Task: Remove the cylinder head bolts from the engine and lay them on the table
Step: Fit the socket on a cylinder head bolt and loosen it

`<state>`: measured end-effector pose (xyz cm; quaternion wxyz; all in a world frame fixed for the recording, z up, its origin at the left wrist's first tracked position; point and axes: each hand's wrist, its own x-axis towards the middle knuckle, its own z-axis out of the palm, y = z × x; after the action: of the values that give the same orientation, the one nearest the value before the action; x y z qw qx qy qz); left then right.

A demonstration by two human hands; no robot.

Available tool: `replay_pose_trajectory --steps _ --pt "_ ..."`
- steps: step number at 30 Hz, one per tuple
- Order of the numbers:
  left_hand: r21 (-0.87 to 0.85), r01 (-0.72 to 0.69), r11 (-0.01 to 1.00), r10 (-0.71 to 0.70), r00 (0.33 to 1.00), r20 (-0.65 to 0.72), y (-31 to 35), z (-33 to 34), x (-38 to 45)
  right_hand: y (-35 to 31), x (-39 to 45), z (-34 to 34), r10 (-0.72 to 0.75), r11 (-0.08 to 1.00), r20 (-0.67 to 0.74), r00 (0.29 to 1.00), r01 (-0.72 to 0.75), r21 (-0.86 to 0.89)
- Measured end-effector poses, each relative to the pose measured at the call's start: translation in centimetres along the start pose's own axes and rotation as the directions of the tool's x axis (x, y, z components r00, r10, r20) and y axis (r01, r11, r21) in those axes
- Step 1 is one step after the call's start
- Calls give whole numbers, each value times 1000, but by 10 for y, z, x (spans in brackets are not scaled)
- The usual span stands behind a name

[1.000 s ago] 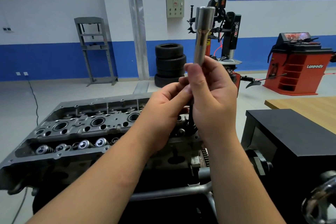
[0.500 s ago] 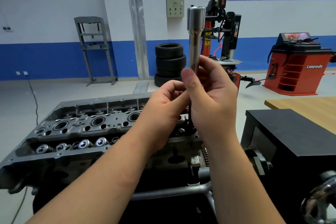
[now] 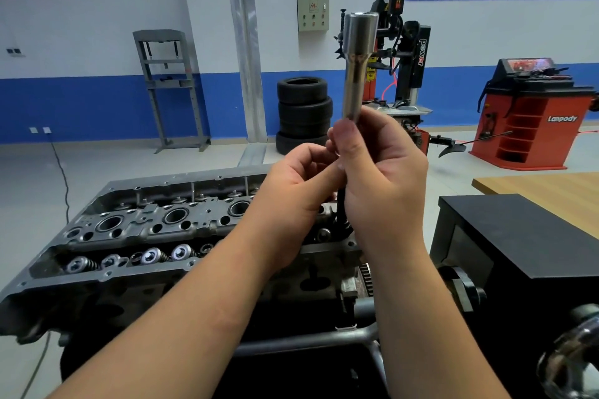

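I hold a long silver socket upright above the right end of the grey cylinder head. My right hand grips the socket's lower end, thumb in front. A dark cylinder head bolt hangs from the socket; only a short piece of its shank shows below my fingers, reaching down to the head. My left hand comes in from the left, its curled fingers pinching the bolt just under the socket. The wooden table lies at the right, partly behind a black box.
A black box stands right of the engine, between it and the table. The engine stand's metal bar runs below the head. Stacked tyres, a grey press frame and an orange machine stand far back.
The socket's top swung a little left, then partly back to the right. Both hands have kept their hold and stayed almost in place.
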<state>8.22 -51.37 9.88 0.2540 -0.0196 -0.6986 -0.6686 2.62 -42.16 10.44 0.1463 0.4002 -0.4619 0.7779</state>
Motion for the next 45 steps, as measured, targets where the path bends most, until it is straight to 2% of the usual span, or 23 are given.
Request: replay_pose_trajectory --steps 4,9,13,19,24,27,31,35,41,45 --pt "-32 26 999 -24 997 73 0 2 1 2 3 -3 44 997 22 999 -45 55" --pt "34 15 999 -16 999 42 -2 0 0 -1 3 -3 17 999 41 999 -19 44" --pt "26 -20 999 20 1000 -6 -1 1 0 1 3 -3 11 999 -8 1000 -11 36" --pt "-12 14 1000 -13 998 68 -3 2 3 2 4 -6 52 998 18 999 -52 28" --pt "11 9 1000 -9 1000 21 -2 -2 1 -2 2 0 1 1000 56 998 -2 8" --pt "-7 7 1000 -7 1000 -25 -1 -1 0 -1 2 0 -4 1000 27 1000 4 4" --pt "-13 32 999 -31 998 60 -4 0 4 1 5 -5 29 999 55 998 -31 36" --pt "-41 29 999 -26 996 81 -6 -1 4 -1 5 -4 37 999 52 998 -39 35" --pt "-3 -27 1000 27 1000 -12 -4 -2 2 0 2 -1 -4 1000 37 999 5 -20" --pt "-28 22 999 -20 996 90 -5 -1 4 1 4 -5 49 998 64 997 -51 26"
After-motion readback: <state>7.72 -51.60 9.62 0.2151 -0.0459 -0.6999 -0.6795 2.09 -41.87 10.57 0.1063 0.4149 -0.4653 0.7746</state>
